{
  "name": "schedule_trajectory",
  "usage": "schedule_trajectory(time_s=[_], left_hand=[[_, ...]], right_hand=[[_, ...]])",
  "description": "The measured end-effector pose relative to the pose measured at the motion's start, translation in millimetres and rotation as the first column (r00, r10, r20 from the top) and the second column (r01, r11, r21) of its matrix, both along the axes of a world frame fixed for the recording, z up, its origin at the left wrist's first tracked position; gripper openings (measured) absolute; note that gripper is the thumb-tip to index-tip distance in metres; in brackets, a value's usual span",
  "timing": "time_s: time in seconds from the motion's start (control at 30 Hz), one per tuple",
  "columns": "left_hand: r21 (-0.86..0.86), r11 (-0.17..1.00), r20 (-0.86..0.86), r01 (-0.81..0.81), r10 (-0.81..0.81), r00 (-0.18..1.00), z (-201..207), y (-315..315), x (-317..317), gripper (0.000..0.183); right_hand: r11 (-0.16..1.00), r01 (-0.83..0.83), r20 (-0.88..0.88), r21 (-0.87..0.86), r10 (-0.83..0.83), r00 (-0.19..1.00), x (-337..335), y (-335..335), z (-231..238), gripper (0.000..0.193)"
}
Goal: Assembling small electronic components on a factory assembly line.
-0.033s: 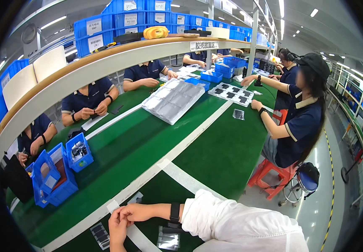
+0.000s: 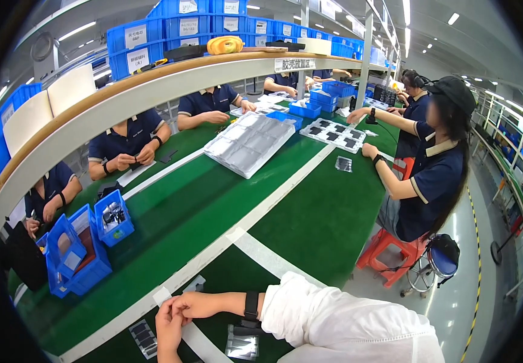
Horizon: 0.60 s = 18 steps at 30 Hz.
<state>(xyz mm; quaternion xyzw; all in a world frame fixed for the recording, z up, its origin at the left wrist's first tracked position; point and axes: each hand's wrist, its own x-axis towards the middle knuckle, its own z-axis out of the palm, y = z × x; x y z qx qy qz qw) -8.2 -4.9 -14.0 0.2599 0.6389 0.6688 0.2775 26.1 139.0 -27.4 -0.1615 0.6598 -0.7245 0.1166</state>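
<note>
Near the front edge of the green table, my left hand and my right hand meet with their fingers pinched together. Whatever the fingertips hold, if anything, is too small or hidden to make out. A small white square piece shows just beyond the fingers, against the white tape line. Beside my left hand lies a clear sheet with dark rectangular pieces. Below my right wrist, which wears a black band, rests a shiny silver packet. A grey piece lies partly behind my right hand.
Blue bins of parts stand at the left. A large grey-white tray lies across the table's far middle. At the right a co-worker handles a white tray with black pieces. More co-workers sit opposite, under a long shelf.
</note>
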Motion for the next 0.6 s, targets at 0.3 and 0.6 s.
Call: schedule_trajectory(time_s=[0.3,0.6], left_hand=[[0.022,0.999,0.042,-0.038,0.037,0.998,12,6,6,0.031],[0.005,1.0,-0.005,-0.031,0.031,1.0,7,3,4,0.034]], right_hand=[[0.999,-0.003,-0.005,0.044,0.003,1.0,-3,2,3,0.016],[1.0,-0.001,-0.001,-0.004,0.001,1.0,-1,0,2,0.015]])
